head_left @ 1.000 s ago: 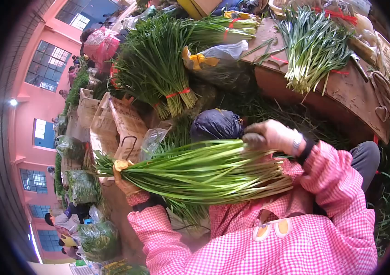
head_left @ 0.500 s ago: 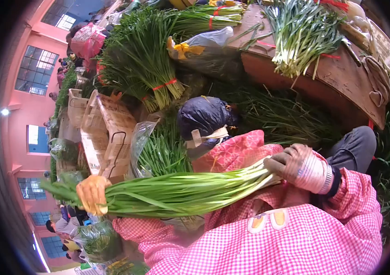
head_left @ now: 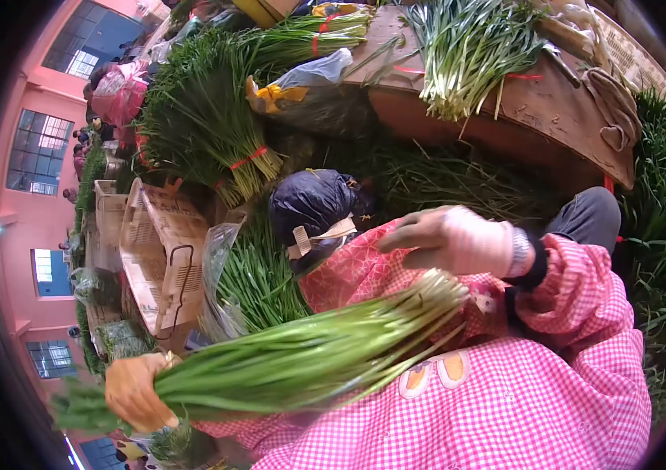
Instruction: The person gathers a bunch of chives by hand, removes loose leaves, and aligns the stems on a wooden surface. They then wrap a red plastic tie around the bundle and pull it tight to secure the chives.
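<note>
A long bunch of garlic chives (head_left: 294, 352) lies slantwise across my front, its pale stem ends at the right and green tips at the left. In an orange glove, my left hand (head_left: 141, 392) is wrapped round the leafy end. My right hand (head_left: 458, 241), in a grey-fingered glove with a pinkish cuff, hovers just above the stem ends, apart from them. Its fingers are stretched out with nothing in them. Beneath the bunch is my pink checked smock (head_left: 497, 399). More loose green chives (head_left: 262, 274) lie in clear plastic beyond it.
A brown board table (head_left: 505, 149) at the back carries a pile of chives (head_left: 466, 55) and a knife (head_left: 561, 64). Bunches tied with red bands (head_left: 248, 158) stand at back left. Plastic crates (head_left: 162, 251) are on the left. Greens (head_left: 665, 188) heap up on the right.
My right hand has let go of the stem ends and lifted off them, fingers straightened. My left hand has moved down and left with the bunch, which now tilts more. The whole view has shifted slightly.
</note>
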`<state>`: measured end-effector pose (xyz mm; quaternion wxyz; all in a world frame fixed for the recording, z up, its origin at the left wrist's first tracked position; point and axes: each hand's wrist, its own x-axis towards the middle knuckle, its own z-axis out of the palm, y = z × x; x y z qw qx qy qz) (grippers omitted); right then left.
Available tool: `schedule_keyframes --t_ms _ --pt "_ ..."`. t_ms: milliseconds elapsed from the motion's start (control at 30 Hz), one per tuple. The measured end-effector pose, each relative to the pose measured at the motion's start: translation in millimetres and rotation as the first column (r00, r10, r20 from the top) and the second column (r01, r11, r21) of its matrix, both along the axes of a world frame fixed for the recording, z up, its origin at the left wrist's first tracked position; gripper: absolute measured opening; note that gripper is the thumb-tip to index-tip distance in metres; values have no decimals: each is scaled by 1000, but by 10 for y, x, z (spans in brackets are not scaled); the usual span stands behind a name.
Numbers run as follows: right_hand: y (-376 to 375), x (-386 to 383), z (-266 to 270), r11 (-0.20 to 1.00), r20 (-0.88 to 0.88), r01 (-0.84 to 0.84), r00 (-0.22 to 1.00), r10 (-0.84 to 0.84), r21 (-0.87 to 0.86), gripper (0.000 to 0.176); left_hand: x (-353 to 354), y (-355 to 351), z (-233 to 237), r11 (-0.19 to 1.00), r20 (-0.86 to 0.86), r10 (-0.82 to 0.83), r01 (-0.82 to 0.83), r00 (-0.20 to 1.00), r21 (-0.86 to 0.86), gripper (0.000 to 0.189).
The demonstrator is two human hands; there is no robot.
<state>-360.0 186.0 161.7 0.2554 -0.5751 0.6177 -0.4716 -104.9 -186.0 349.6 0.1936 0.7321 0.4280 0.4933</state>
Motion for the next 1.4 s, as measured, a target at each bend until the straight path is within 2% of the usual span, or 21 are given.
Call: schedule_keyframes --t_ms 33,67,133,167,200,267,333,433,467,567,600,700,733,767,833,900,933,1033,1133,1267,1400 --pt "-124 82 30 996 20 -28 999 30 -89 38 98 9 82 1000 -97 21 -22 995 -7 24" --pt "-241 161 75 982 5 -61 998 63 -179 42 28 222 60 974 -1 154 -151 988 170 21" --pt "-428 337 36 946 -3 -186 981 192 -267 50 -206 796 -73 787 248 345 -423 905 450 16" --pt "-505 409 -28 924 5 -278 957 289 -264 53 -214 817 -57 786 253 326 -410 911 462 16" --pt "-526 427 21 917 -48 -399 916 399 -2 51 -214 832 -49 784 256 307 -396 917 478 16" --pt "-584 431 -60 922 93 -388 918 386 -4 40 -219 853 -36 789 262 280 -377 923 485 16" --pt "-509 384 15 936 198 -314 919 342 -160 18 -246 852 -29 807 278 263 -369 924 462 16" --pt "-522 395 183 948 418 -165 867 271 -272 12 -308 843 -68 815 343 200 -350 918 462 16" --pt "-582 342 209 891 299 -161 904 306 -425 11 -333 850 -81 794 324 229 -368 918 484 16" --pt "-603 344 596 935 607 -297 713 351 -193 12 -368 867 -98 755 289 277 -394 916 524 15" --pt "-580 324 705 925 709 -332 607 359 -185 16 -380 858 -87 766 291 264 -384 919 517 14" --pt "-497 254 789 946 740 -220 590 323 -238 17 -362 845 -108 755 309 262 -394 914 524 12" --pt "-414 215 875 968 774 -194 583 246 -162 16 -361 845 -127 745 316 263 -400 912 534 12" --pt "-450 198 769 923 633 -137 691 349 -359 15 -353 837 -138 755 320 249 -390 914 528 12" --pt "-491 168 654 932 245 -150 940 238 -331 17 -361 802 -131 780 329 212 -362 920 511 12" --pt "-473 227 636 944 -55 -293 956 287 -155 26 -410 834 -122 776 317 193 -342 929 530 12" --pt "-487 326 402 919 -178 -285 954 243 -271 32 -421 853 -127 772 309 190 -337 932 540 12" --pt "-453 502 350 948 -295 -292 924 245 -127 24 -426 881 -155 741 333 193 -359 923 568 12" --pt "-496 491 403 977 -200 -168 970 139 -134 12 -442 905 -160 713 334 223 -387 916 584 13" --pt "-773 478 456 842 286 -77 921 265 -534 11 -419 831 -95 763 341 222 -381 913 522 14" --pt "-588 317 825 930 540 -48 803 253 -366 17 -472 843 -105 761 330 190 -350 925 546 13"
